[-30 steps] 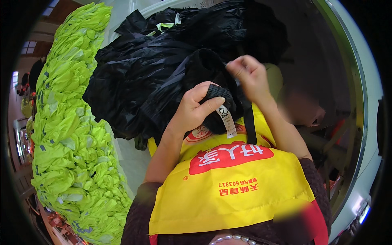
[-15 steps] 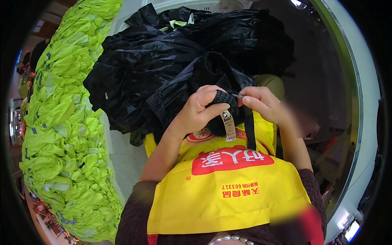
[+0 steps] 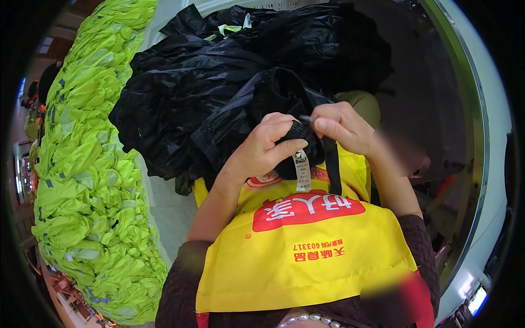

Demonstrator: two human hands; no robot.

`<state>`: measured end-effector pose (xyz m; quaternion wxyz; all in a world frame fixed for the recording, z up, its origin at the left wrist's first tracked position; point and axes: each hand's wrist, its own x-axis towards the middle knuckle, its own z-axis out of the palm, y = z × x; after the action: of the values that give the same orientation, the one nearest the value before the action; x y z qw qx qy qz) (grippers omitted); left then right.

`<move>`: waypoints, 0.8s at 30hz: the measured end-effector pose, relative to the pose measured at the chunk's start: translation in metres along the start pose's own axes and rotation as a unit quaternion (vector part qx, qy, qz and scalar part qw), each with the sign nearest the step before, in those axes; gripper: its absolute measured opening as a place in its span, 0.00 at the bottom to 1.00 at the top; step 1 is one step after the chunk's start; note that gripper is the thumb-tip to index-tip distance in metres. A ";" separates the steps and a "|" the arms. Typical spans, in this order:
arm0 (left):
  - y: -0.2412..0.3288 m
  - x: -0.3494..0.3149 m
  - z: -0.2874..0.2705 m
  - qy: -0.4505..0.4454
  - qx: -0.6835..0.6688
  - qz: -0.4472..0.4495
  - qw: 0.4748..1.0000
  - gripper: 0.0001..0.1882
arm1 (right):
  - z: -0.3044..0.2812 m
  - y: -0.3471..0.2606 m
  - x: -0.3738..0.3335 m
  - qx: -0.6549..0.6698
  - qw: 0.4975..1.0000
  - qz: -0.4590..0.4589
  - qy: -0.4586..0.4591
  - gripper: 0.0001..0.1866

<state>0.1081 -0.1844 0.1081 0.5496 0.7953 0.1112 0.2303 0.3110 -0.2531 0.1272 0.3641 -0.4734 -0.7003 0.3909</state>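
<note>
Nearest, at six o'clock, a yellow fabric apron with a red patch covers the wearer's front and makes a bright ground against which the dark work is easier to read. Just beyond it, a narrow white fabric label hangs from a gathered black elastic-looking band; keeping the label hanging at six o'clock, away from the working fingertips, seems wise. The left hand is closed on the band, thumb on top, and a firm, even pinch near the edge should keep the gathers from slipping. The right hand, at about two o'clock, is curled with thumb and fingers together around a slim pale sliver aimed toward nine o'clock; what it is, I cannot tell. Small, light strokes close to the band look safer than a hard pull, which could snag the cloth. A flat black strap dangles below the right hand and is best kept clear. Farther off, from ten to one o'clock, lies the crinkled, shiny black garment heap; letting it carry its own weight should spare the left grip. Beyond, at twelve, shows a white slotted plastic basket.
</note>
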 end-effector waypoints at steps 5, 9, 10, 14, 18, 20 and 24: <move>0.002 -0.001 -0.001 -0.009 -0.016 -0.015 1.000 0.05 | -0.002 0.010 0.004 0.230 0.953 0.136 0.142 0.14; 0.003 -0.002 -0.003 0.000 -0.046 -0.036 0.998 0.05 | 0.000 0.003 0.025 0.211 0.969 0.047 0.115 0.08; 0.003 -0.003 -0.003 0.008 -0.058 -0.049 0.997 0.05 | -0.001 0.000 0.026 0.216 0.970 0.050 0.095 0.09; 0.001 -0.007 -0.005 0.028 -0.075 -0.054 0.995 0.07 | 0.007 0.000 0.025 0.236 0.968 0.055 0.059 0.11; 0.000 -0.006 -0.002 0.046 -0.056 -0.039 0.997 0.07 | 0.020 -0.016 0.018 0.133 0.982 0.105 0.083 0.06; 0.000 -0.006 -0.001 0.042 -0.041 -0.027 0.998 0.06 | 0.024 -0.028 0.015 0.091 0.973 0.173 0.126 0.06; -0.002 -0.004 0.000 0.050 -0.028 -0.006 0.998 0.05 | 0.036 -0.027 0.012 0.005 0.974 0.113 0.195 0.09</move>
<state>0.1053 -0.1854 0.1057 0.5670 0.7663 0.1364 0.2698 0.2659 -0.2554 0.1374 0.4493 -0.6146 -0.5560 0.3335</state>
